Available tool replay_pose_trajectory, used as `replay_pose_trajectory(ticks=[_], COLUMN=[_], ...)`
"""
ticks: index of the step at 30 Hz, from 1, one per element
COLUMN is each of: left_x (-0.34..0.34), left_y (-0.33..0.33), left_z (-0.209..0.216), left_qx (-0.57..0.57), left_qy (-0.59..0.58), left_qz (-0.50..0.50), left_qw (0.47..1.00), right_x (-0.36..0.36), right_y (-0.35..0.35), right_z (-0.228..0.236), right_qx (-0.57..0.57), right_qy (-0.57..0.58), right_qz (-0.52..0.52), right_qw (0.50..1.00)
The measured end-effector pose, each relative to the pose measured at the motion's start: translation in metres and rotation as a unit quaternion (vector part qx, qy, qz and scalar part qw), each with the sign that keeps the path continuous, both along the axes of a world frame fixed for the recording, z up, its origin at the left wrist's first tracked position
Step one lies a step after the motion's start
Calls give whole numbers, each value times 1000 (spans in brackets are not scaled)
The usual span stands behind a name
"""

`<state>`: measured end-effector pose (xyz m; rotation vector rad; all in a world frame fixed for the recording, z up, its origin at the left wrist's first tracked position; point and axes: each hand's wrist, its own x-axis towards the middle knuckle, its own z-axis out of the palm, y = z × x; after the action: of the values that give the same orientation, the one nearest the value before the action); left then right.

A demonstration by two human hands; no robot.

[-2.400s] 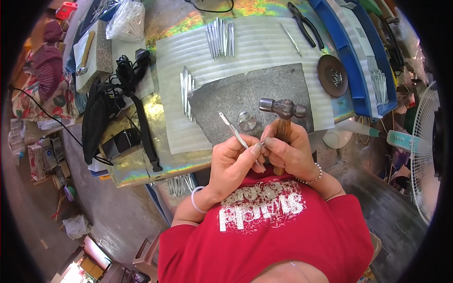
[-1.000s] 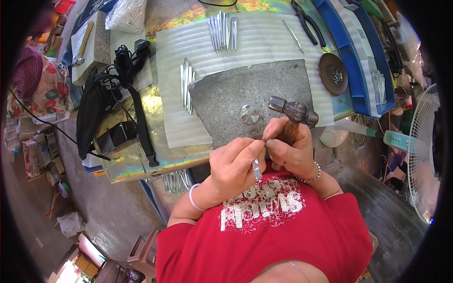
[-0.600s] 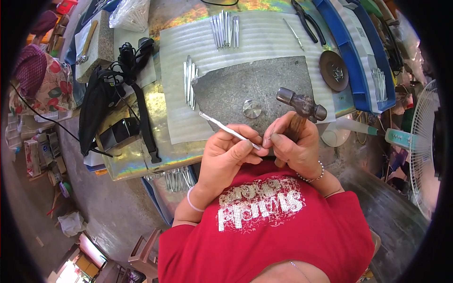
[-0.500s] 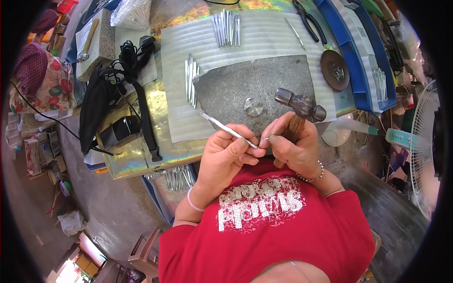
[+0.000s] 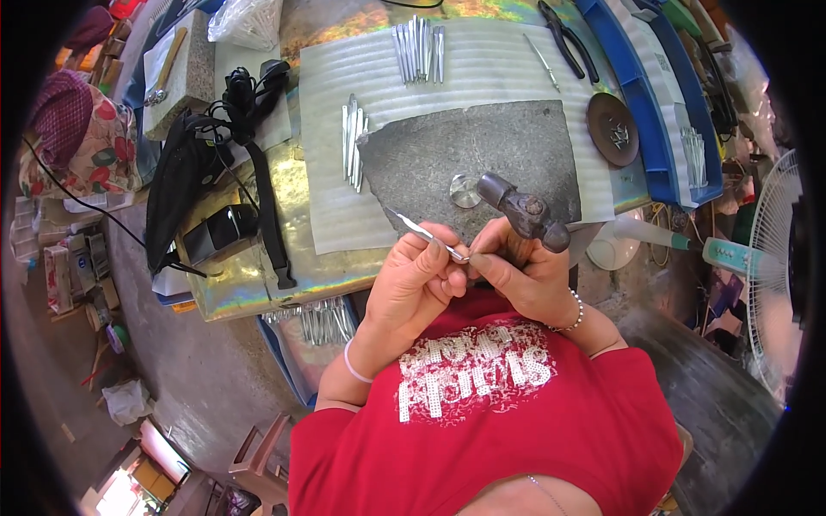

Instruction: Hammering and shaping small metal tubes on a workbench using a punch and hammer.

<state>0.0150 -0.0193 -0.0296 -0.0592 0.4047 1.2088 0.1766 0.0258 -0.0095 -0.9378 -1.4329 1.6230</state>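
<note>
My left hand (image 5: 413,273) is closed round a slim silver pointed metal tool (image 5: 416,227), its point slanting up to the left. The tool's lower end meets the fingertips of my right hand (image 5: 527,279), where a tiny shiny piece is too small to make out. A ball-peen hammer (image 5: 527,211) also sits in my right hand, head up, most of its wooden handle hidden by the fingers. Beyond the hands lies a dark grey stone slab (image 5: 508,138). On it, close to the hammer head, rests a small round shiny metal block (image 5: 465,191).
White foam sheet (image 5: 331,232) lies under the slab, with silver tool bundles (image 5: 417,53) at the back and another bundle (image 5: 352,142) at left. Pliers (image 5: 568,43), a brown dish (image 5: 601,142) of small pins and a blue tray (image 5: 621,77) are right. A black bag (image 5: 182,168) lies left.
The hammer head has swung left and slightly down, now beside the shiny block. My hands have drawn together, and the silver tool's lower end now meets my right fingertips.
</note>
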Motion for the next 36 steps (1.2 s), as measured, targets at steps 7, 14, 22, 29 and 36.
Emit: replay_pose_trajectory(ticks=[7,14,22,29,36], left_x=[2,7,-3,-17,-10], left_y=[0,-1,-4,0,23], left_z=[1,-1,4,9,9], left_qx=[1,-4,53,85,140], left_qy=[7,14,45,156,373], left_qz=[2,14,26,94,98], left_qw=[1000,1000,997,980,912], right_x=[-1,-2,14,7,11], right_y=[0,5,26,58,49], right_z=[-1,5,8,11,2], right_qx=[34,350,67,236,154], right_qy=[-50,-118,-72,-324,-238], right_qz=[-16,-19,29,90,31], right_qw=[998,929,995,912,959])
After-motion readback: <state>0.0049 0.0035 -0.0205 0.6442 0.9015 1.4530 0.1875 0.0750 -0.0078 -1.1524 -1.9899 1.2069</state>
